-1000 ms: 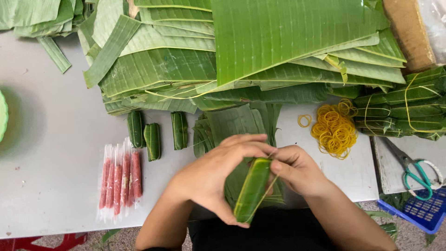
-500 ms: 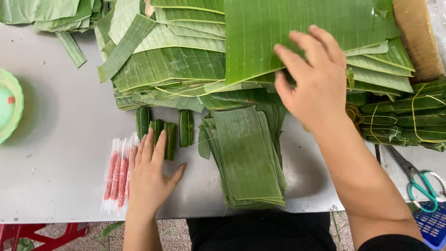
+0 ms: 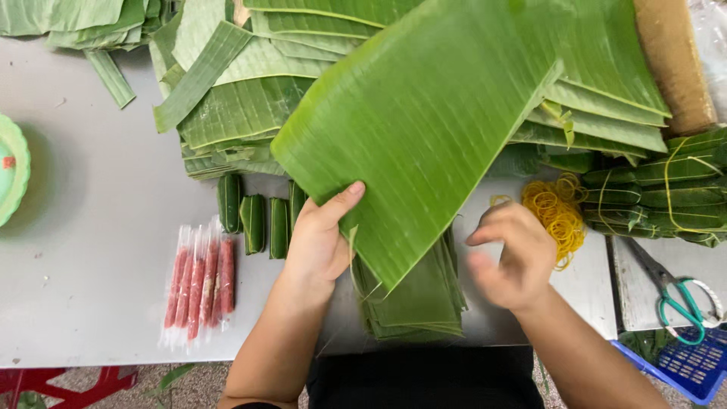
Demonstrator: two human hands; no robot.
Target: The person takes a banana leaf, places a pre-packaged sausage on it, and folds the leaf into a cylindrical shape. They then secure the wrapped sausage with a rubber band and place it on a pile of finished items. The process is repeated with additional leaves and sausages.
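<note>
Leaf held at its near edge by the left hand, running up and away to the right

Left hand (image 3: 318, 242) pinches the big banana leaf (image 3: 447, 129) at its lower left edge, thumb on top and fingers underneath; the leaf's long axis slants from that grip toward the far right, over the leaf piles (image 3: 227, 113) at the back of the table (image 3: 83, 280). Right hand (image 3: 515, 257) is blurred, loosely curled and holding nothing, just beside the leaf's near right edge, so the left hand is the one on the leaf. Under the leaf's lower tip lies a stack of cut leaves (image 3: 416, 303), with wrapped rolls (image 3: 254, 220), red sticks in clear wrap (image 3: 201, 284) and yellow rubber bands (image 3: 556, 212) to either side
</note>
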